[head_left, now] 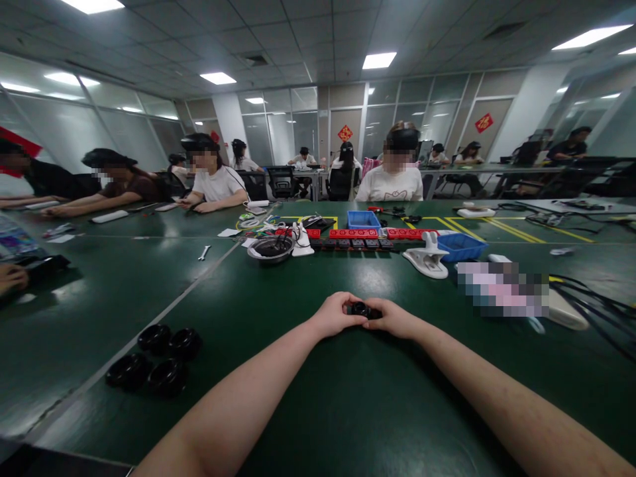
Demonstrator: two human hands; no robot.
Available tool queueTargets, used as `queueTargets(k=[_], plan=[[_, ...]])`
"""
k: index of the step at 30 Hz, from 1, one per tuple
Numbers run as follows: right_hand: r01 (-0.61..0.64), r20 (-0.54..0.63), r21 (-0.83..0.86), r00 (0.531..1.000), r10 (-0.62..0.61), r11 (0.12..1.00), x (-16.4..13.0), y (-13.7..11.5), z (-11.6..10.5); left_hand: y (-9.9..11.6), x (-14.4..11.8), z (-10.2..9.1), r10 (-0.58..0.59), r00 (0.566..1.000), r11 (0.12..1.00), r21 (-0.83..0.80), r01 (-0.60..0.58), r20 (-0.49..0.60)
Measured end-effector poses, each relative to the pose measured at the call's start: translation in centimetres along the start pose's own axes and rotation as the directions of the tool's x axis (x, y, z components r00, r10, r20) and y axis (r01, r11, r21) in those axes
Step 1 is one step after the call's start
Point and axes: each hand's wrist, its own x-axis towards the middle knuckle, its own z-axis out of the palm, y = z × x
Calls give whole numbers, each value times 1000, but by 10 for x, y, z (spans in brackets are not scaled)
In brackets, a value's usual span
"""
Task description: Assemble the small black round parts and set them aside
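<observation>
On the green table [348, 397], both hands clamp one small black ring [361, 309].
Left hand [336, 314] and right hand [392, 317] meet around it; four black rings [154, 361] lie well left.

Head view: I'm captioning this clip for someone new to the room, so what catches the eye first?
Both bare hands, left hand and right hand, meet at mid-table around a small black part. Four black rings sit clustered to the near left on the green table. Farther back, a metal bowl, red trays and blue bins stretch across the table.
</observation>
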Motion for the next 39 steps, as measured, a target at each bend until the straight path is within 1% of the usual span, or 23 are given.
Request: queueTargets(k=[7, 9, 11, 13, 16, 19, 21, 22, 24, 26, 27, 29, 30, 32, 33, 35, 39], plan=[[-46, -23, 24, 999, 47, 999, 1, 5, 2, 1, 0, 2, -35, 999, 999, -14, 35, -11], [-71, -44, 20, 996, 71, 997, 1, 7, 3, 1, 0, 3, -52, 999, 999, -14, 52, -11], [-100, -78, -1, 992, 100, 995, 2, 8, 4, 2, -1, 5, -61, 997, 998, 4, 61, -38], [-130, -133, -48, 984, 123, 990, 3, 7, 7, 4, -2, 7, -67, 994, 997, 41, 71, -87], [-198, -263, -197, 954, 143, 960, 5, 4, 16, 8, -3, 12, -108, 974, 982, 134, 137, -201], [-311, -422, -357, 895, 145, 881, 7, -1, 28, 12, -4, 16, -157, 941, 952, 210, 225, -300], [-355, -479, -430, 869, 123, 830, 8, -5, 35, 12, -5, 17, -154, 932, 945, 228, 236, -328], [-360, -488, -455, 866, 111, 814, 8, -6, 37, 12, -5, 17, -140, 933, 948, 227, 223, -331], [-332, -470, -476, 879, 84, 815, 7, -8, 37, 9, -4, 15, -99, 943, 962, 214, 172, -317], [-245, -408, -450, 912, 46, 859, 5, -8, 31, 6, -4, 11, -48, 965, 977, 189, 99, -257], [-178, -356, -423, 934, 18, 889, 4, -7, 27, 4, -4, 9, -28, 977, 984, 169, 64, -211], [-38, -215, -330, 976, -36, 943, 1, -4, 17, 1, -3, 5, 5, 993, 993, 116, 8, -117], [7, -141, -266, 989, -46, 964, 0, -2, 12, 0, -3, 4, 20, 997, 996, 90, -12, -81], [28, -36, -141, 999, -33, 990, 0, 1, 4, -1, -2, 2, 39, 998, 998, 53, -36, -44], [21, -14, -95, 1000, -22, 995, 0, 3, 2, -1, -2, 1, 44, 998, 998, 44, -42, -38], [10, -14, -44, 1000, -11, 999, 0, 6, 0, 0, -1, 1, 36, 999, 999, 38, -35, -34], [19, -28, -18, 999, -19, 1000, 1, 7, 2, 2, -1, 1, 7, 1000, 1000, 26, -7, -20]])
